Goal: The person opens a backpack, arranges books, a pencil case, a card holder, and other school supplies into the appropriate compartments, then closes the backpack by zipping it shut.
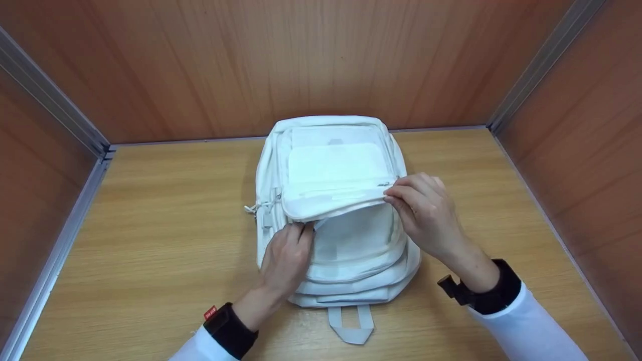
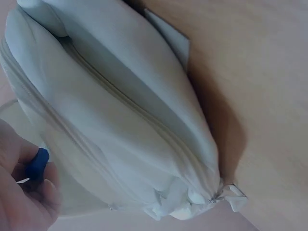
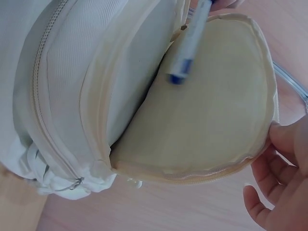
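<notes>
A white backpack lies on the table with its grab handle toward me. My right hand pinches the edge of its unzipped front-pocket flap, lifting it away from the bag. In the right wrist view the flap's pale lining faces the camera. My left hand grips a white and blue marker, which points into the pocket opening under the flap. Only the marker's blue end shows between the fingers in the left wrist view; in the head view the flap hides it.
The backpack rests on a wooden table. A wooden panel stands right behind it, with side panels at left and right in metal frames. A knotted cord hangs at the bag's left side.
</notes>
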`<state>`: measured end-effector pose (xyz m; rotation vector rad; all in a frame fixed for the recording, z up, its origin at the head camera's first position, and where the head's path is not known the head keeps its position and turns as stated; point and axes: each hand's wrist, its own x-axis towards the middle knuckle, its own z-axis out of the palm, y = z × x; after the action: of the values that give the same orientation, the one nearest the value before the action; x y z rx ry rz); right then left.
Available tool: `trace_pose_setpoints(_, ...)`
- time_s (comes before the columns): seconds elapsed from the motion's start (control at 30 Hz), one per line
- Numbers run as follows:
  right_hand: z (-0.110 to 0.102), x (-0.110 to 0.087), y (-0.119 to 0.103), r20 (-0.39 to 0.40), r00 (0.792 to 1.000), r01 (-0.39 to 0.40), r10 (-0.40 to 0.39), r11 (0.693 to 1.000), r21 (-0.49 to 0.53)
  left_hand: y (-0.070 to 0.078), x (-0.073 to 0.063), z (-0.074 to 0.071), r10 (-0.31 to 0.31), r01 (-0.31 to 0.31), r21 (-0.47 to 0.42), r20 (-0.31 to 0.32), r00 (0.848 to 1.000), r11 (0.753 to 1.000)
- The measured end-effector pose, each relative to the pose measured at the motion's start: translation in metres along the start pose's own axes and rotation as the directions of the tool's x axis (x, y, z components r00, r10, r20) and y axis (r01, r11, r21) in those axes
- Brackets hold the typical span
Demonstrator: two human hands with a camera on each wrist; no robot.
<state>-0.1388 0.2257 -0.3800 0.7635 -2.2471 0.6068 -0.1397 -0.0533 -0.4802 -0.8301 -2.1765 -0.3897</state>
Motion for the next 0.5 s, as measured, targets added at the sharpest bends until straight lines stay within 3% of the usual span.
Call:
trace_pose_setpoints(0.13, 0.0, -0.001, -0.002, 0.01, 1.0, 0.003, -0.003, 1.0, -0.001, 0.0, 0.01, 0.007, 0.023, -0.029, 0.08, 0.073, 0.997, 0.996)
trace_pose_setpoints(0.27, 0.0, -0.003, -0.004, 0.015, 1.0, 0.015, -0.015, 1.0, -0.006, 0.001, 0.018, 0.012, -0.001, -0.019, 0.143, 0.137, 0.991, 0.99)
trace_pose_setpoints(0.37, 0.001, -0.004, -0.006, 0.01, 0.999, 0.034, -0.034, 0.999, -0.01, 0.004, 0.023, 0.013, -0.055, 0.03, 0.152, 0.16, 0.986, 0.988)
trace_pose_setpoints(0.5, 0.003, -0.006, -0.008, 0.012, 0.999, 0.051, -0.051, 0.999, -0.013, 0.009, 0.031, 0.016, -0.191, 0.173, 0.11, 0.185, 0.964, 0.979)
